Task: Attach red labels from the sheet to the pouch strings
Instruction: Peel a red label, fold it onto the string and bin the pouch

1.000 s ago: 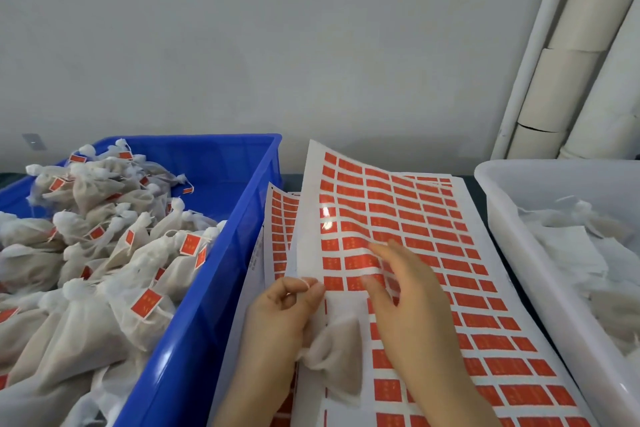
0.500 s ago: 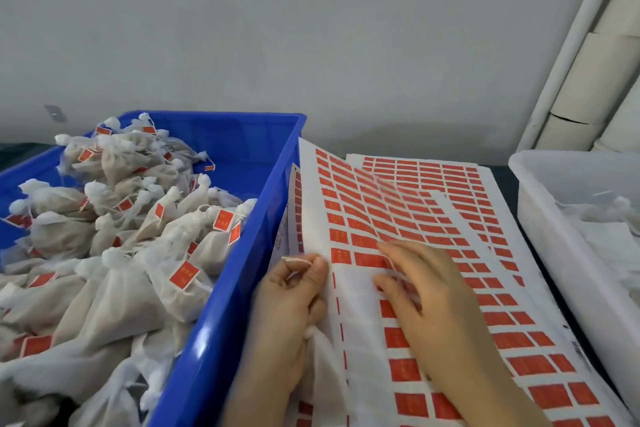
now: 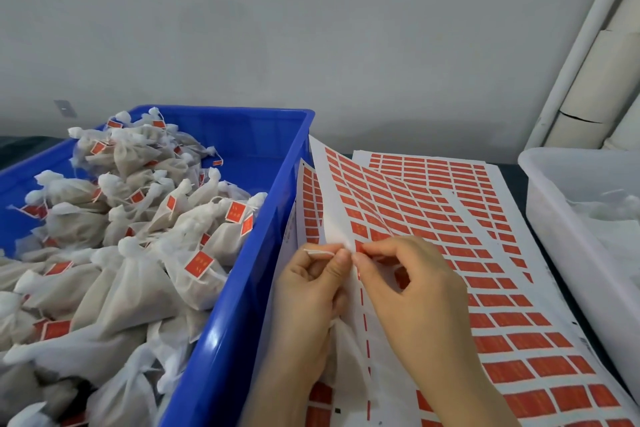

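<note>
Filling the blue crate [image 3: 239, 288], red-labelled pouches [image 3: 131, 291] lie heaped together.

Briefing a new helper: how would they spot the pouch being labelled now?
Find the blue crate of tagged pouches. Just right of it, over the label sheet, the left hand holds one pouch by its white string. It alone lies outside any bin.

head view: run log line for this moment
left hand pinches pouch string | right hand pinches red label | status: not yet attached
</note>
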A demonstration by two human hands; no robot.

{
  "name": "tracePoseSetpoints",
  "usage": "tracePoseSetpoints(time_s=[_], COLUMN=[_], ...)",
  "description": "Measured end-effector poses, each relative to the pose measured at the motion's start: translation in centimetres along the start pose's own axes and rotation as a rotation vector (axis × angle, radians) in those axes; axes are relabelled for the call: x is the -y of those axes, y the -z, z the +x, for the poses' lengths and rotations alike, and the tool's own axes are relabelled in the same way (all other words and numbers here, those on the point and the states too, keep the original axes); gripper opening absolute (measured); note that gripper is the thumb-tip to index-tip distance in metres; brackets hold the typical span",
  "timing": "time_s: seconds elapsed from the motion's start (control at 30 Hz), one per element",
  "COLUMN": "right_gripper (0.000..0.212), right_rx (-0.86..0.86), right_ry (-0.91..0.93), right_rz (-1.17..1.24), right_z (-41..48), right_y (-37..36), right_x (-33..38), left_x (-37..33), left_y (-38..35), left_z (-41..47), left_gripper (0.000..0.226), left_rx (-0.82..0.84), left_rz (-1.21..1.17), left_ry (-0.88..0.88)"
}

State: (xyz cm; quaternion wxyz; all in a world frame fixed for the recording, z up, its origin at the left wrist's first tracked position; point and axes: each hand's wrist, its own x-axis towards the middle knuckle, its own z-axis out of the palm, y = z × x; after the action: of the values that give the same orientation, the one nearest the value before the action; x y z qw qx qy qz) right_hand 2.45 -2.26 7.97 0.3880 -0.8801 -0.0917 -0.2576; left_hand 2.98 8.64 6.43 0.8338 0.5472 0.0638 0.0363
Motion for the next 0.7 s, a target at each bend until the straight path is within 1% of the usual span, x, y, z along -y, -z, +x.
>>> tracePoseSetpoints(time_s=[0.07,0.13,0.17,0.23,0.47,0.53,0.57,0.63,0.7], right_gripper=[0.024,0.01,0.008,0.012,0.008,0.007,0.009,0.021,0.025], right_rx=[-0.001,-0.01,-0.015,-0.013,-0.011,0.003,0.024,0.073,0.09], right_ry=[-0.016,-0.03,-0.034,-0.039,-0.078,-0.093,-0.095,-0.095,-0.067], right_rz=[0.048,0.086,0.096,0.106,0.068,0.089,0.11,0.13,0.093], right_z=[0.05,0.12,0.15,0.21,0.63,0.74,0.75,0.73,0.73], right_y=[0.11,0.13,0.14,0.08,-0.14,0.08,0.22,0.51,0.72], right_x=[0.11,0.09,0.05,-0.11,-0.44,-0.3,-0.18,0.02,0.01], left_x=[0.1,0.19,0.23,0.3,0.4,0.44,0.43,0.36,0.29], left_y=[-0.1,-0.13,-0.12,-0.06,-0.14,-0.03,0.0,-0.02,-0.12], left_z=[0.02,0.03,0.01,-0.02,0.07,0.06,0.05,-0.01,-0.06], left_gripper=[0.029,0.029,0.028,0.029,0.034,0.035,0.035,0.034,0.032], left_rx=[0.008,0.018,0.019,0.007,-0.037,-0.043,-0.041,-0.03,-0.009], left_rz=[-0.008,-0.018,-0.012,0.014,0.108,0.108,0.102,0.074,0.015], left_ry=[-0.011,-0.027,-0.034,-0.046,-0.047,-0.042,-0.04,-0.035,-0.019])
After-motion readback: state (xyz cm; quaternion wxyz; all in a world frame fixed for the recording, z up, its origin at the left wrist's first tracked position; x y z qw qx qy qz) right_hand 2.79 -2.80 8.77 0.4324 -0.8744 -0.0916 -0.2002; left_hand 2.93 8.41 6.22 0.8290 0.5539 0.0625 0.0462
